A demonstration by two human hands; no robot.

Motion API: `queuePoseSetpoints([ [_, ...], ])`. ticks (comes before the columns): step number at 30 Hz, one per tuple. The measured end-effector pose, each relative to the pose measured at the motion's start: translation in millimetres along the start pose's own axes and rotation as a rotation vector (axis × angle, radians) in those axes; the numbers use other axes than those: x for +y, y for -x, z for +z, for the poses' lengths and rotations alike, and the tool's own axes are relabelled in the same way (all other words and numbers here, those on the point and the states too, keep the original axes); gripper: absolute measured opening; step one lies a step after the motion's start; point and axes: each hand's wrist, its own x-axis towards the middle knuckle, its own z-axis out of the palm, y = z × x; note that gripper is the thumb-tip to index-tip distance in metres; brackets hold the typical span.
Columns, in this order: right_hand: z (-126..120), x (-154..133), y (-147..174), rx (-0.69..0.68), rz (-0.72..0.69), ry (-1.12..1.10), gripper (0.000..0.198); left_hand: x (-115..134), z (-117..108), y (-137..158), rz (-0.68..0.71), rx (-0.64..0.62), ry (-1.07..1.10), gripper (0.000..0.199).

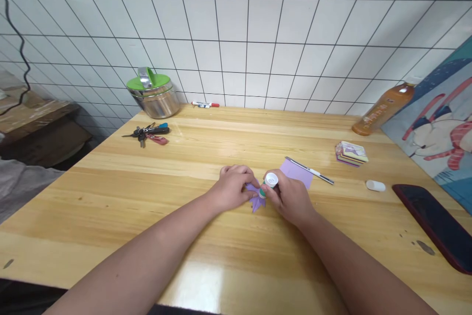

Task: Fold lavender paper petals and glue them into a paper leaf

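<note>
A small purple paper piece with pointed tips [258, 204] lies on the wooden table, partly covered by my fingers. My left hand [236, 188] holds its left side, thumb and fingers closed on the edge. In my right hand [291, 196] is a glue stick [272, 180] with a green label and a white base, tilted, its lower end down at the paper; the contact itself is hidden. Just beyond my right hand rests a purple sheet [295, 172] with a slim grey-and-white utility knife [309, 170] across it. Farther right lies a white cap [375, 186].
A phone [435, 224] lies on the right, near a stack of small papers [351, 153] and an amber drink bottle [383, 108]. Keys [147, 133], a green-lidded steel pot [155, 96] and a red-and-white marker [205, 104] sit toward the tiled wall.
</note>
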Motion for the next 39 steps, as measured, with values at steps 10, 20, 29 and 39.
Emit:
queuePoseSetpoints([
  [10, 0, -2, 2, -0.048, -0.052, 0.059, 0.030, 3, -1, 0, -0.017, -0.001, 0.000, 0.012],
  [20, 0, -3, 3, -0.044, -0.084, 0.078, 0.028, 4, -3, 0, -0.015, -0.013, -0.017, 0.012],
  [29, -5, -6, 5, -0.099, -0.112, 0.033, 0.027, 2, -3, 0, -0.020, -0.022, -0.021, 0.015],
  [39, -8, -10, 8, -0.130, -0.043, -0.142, 0.025, 1, -4, 0, -0.013, -0.029, -0.018, 0.013],
])
